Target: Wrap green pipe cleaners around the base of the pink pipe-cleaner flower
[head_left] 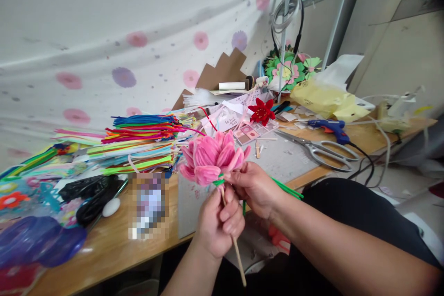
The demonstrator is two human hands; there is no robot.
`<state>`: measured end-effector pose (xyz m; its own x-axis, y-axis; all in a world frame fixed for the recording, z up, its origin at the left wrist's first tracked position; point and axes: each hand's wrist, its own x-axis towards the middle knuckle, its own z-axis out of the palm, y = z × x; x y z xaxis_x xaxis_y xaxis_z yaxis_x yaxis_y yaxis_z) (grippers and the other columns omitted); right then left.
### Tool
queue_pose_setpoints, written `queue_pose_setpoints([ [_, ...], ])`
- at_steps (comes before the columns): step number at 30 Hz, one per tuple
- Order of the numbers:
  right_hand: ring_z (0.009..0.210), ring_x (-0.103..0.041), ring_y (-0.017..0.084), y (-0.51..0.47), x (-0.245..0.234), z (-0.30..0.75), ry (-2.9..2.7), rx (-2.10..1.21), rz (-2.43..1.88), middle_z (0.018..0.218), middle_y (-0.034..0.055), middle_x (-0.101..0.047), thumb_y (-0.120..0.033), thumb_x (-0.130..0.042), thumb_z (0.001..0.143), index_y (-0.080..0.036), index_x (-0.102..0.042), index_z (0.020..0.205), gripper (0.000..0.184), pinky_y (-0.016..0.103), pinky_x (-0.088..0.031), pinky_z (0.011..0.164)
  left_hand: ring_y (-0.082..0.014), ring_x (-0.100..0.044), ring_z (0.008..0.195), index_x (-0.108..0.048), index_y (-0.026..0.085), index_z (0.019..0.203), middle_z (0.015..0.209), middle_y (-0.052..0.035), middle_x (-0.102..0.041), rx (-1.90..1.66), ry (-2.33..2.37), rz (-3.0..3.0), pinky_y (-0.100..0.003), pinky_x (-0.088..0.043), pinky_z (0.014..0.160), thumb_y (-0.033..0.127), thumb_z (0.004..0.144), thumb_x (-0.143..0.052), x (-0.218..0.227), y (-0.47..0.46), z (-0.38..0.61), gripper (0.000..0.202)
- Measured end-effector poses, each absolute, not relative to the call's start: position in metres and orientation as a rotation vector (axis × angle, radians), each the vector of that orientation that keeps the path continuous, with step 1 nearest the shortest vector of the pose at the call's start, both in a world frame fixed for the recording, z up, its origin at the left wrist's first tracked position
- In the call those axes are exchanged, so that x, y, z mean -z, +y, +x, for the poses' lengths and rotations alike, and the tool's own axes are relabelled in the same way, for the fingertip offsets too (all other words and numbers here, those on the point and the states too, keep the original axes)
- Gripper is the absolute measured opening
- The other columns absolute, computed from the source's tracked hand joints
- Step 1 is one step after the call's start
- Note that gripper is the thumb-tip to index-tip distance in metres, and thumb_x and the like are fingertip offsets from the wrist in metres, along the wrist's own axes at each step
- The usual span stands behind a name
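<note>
Your fluffy pink pipe-cleaner flower point(211, 159) sits mid-frame, just above your hands: left hand point(222, 222) clamped round its thin wooden stick point(239, 261), right hand point(255, 187) pinching bright green pipe cleaners point(287, 188) under the petals.

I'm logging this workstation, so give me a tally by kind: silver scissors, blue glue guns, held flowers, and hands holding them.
Silver scissors: 1
Blue glue gun: 1
Held pink flower: 1
Hands, left hand and right hand: 2
Total: 5

Wooden table point(107, 245): grey mat point(289, 153), pipe-cleaner bundles point(138, 148), blue glue gun point(329, 126), yellow bag point(322, 99).
</note>
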<state>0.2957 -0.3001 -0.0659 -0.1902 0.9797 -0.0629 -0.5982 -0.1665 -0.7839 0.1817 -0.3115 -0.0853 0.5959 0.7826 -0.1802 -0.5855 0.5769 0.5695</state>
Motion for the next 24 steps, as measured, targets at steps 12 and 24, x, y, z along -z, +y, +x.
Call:
queue_pose_setpoints([
  [12,0.044,-0.051,0.011,-0.291,0.075,0.292,-1.251,-1.258,-0.914,0.051,-0.0027,-0.056,-0.041,-0.055,0.08,-0.018,-0.052,0.07,0.025,0.023,-0.04,0.046,-0.0059,-0.043,0.046,-0.058,0.015,0.067,0.054,0.0042,-0.051,-1.419,0.796,0.675,-0.016,-0.034,0.043,0.023,0.07,-0.074,0.066,-0.303,0.191,0.018],
  [24,0.054,-0.048,0.009,-0.293,0.063,0.314,-1.593,-0.495,-1.211,0.057,-0.0021,-0.058,-0.014,-0.059,0.076,-0.016,-0.061,0.066,0.011,0.021,-0.031,0.053,-0.0026,-0.039,0.044,-0.053,0.012,0.076,0.07,-0.0016,-0.051,-1.179,0.739,0.376,-0.011,-0.028,0.036,0.018,0.093,-0.041,0.058,-0.297,0.177,0.021],
])
